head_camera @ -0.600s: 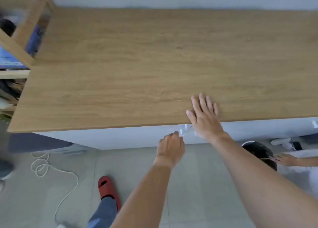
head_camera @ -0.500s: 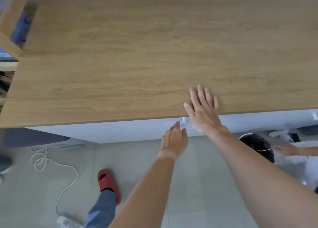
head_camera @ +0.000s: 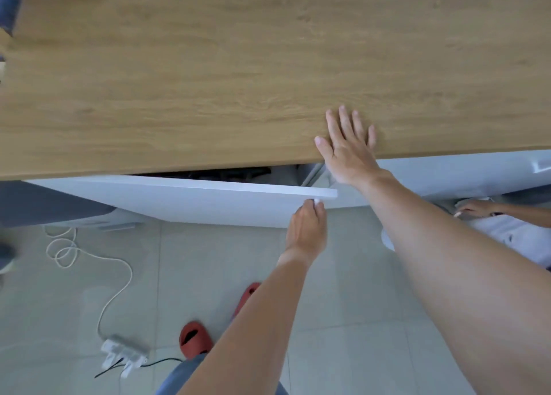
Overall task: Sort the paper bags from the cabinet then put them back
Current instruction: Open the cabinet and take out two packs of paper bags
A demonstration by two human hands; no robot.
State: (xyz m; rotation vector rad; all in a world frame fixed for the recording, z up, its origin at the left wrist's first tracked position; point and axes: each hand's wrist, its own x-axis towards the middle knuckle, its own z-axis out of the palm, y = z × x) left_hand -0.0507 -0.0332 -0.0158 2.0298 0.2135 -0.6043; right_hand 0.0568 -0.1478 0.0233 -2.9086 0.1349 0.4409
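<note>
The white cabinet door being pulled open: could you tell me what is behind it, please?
Behind the cabinet door, a narrow gap shows only dark shapes. The wooden top and the door cover the rest; no paper bags can be made out.

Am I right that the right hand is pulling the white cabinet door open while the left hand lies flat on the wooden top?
No, the hands are swapped. The head view shows the left hand pulling the white cabinet door open while the right hand lies flat on the wooden top.

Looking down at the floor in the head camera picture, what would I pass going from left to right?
Coiled white cable → power strip → red slipper → left hand on the cabinet door → another person's hand.
</note>
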